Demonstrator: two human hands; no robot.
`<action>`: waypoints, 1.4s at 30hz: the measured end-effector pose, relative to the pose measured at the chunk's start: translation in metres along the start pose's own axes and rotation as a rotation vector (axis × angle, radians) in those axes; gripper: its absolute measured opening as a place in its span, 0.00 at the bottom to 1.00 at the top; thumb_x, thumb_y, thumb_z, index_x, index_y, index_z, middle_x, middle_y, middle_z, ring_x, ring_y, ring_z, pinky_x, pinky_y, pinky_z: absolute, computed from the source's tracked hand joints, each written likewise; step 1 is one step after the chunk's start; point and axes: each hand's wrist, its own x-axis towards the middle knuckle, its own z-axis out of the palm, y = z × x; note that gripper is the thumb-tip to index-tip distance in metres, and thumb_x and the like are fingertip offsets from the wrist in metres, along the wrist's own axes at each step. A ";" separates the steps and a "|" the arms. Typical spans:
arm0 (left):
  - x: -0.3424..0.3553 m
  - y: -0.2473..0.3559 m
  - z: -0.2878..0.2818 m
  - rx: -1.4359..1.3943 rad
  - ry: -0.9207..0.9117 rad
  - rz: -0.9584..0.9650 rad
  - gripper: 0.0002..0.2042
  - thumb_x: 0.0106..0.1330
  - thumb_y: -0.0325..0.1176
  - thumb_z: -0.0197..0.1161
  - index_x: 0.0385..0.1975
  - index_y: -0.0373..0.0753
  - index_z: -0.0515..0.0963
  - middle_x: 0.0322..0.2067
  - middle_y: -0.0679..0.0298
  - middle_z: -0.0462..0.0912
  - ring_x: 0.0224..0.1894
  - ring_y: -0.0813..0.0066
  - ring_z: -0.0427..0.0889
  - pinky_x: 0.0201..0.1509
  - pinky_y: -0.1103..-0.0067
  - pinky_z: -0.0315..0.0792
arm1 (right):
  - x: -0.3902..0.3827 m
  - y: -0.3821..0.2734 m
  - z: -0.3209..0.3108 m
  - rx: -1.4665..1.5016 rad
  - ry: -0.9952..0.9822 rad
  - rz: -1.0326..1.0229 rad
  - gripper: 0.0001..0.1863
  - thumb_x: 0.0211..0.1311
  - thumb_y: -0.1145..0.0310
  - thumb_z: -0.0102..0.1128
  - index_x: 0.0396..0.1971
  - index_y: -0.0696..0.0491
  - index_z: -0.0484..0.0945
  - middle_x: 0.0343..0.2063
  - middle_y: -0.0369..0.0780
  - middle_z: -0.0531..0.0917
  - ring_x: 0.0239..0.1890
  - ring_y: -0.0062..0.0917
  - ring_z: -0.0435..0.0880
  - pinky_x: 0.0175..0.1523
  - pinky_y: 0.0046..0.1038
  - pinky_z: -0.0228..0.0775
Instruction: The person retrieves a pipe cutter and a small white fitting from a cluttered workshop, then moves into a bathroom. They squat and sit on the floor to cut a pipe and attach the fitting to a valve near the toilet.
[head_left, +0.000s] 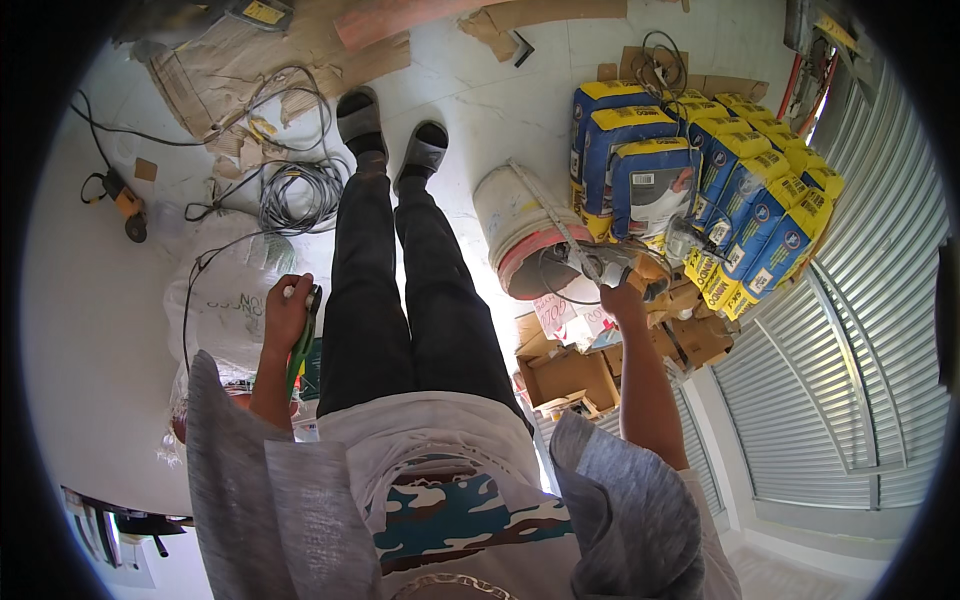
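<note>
My left hand (287,312) is closed around a long, narrow green tool (299,362) beside my left thigh. Its exact kind is unclear, and a small white tip shows near the thumb. On the right, my right hand (622,303) is closed at the mouth of a dirty whitish bucket (500,205). A long pale-grey tool (552,208) lies slantwise over the bucket and runs down toward that hand. A thin wire loop curves by the bucket's rim. My fingers partly hide what they grip there.
Stacked blue-and-yellow bags (750,190) stand right of the bucket, with a power tool (690,240) by them. Open cardboard boxes (570,378) sit below. Coiled cable (297,197), a white sack (225,300) and an angle grinder (128,205) lie left. A corrugated shutter (800,400) closes the right side.
</note>
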 end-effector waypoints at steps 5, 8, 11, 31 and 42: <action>-0.006 0.001 -0.003 0.024 0.017 0.022 0.17 0.68 0.43 0.63 0.31 0.31 0.79 0.26 0.62 0.81 0.30 0.78 0.75 0.39 0.76 0.69 | 0.009 0.010 0.007 0.053 -0.020 -0.006 0.32 0.58 0.47 0.55 0.43 0.65 0.82 0.45 0.60 0.82 0.54 0.51 0.81 0.59 0.44 0.73; -0.018 0.000 -0.008 0.036 0.031 0.110 0.17 0.67 0.44 0.63 0.31 0.31 0.80 0.24 0.62 0.81 0.29 0.77 0.76 0.37 0.76 0.70 | 0.018 0.017 0.011 0.104 -0.032 -0.013 0.33 0.57 0.46 0.55 0.43 0.66 0.82 0.46 0.60 0.82 0.54 0.52 0.80 0.60 0.43 0.72; -0.047 -0.002 -0.025 0.130 0.055 0.132 0.18 0.66 0.46 0.63 0.31 0.32 0.80 0.24 0.57 0.83 0.29 0.72 0.80 0.38 0.73 0.72 | 0.007 0.014 -0.010 -0.007 -0.006 -0.250 0.33 0.57 0.45 0.55 0.43 0.64 0.82 0.45 0.61 0.81 0.54 0.53 0.80 0.60 0.44 0.71; -0.351 0.026 -0.093 -0.562 0.549 0.429 0.17 0.66 0.43 0.64 0.35 0.31 0.81 0.27 0.62 0.82 0.33 0.78 0.76 0.41 0.79 0.70 | -0.456 -0.061 -0.397 0.012 0.185 -1.196 0.17 0.58 0.58 0.60 0.43 0.52 0.85 0.28 0.34 0.81 0.25 0.22 0.77 0.28 0.27 0.73; -0.346 -0.080 -0.146 -0.780 0.865 0.001 0.25 0.62 0.53 0.63 0.36 0.29 0.83 0.29 0.49 0.85 0.36 0.60 0.83 0.45 0.70 0.73 | -0.513 -0.234 -0.414 -0.187 0.136 -1.299 0.12 0.57 0.63 0.63 0.38 0.54 0.82 0.26 0.34 0.81 0.27 0.20 0.76 0.31 0.27 0.73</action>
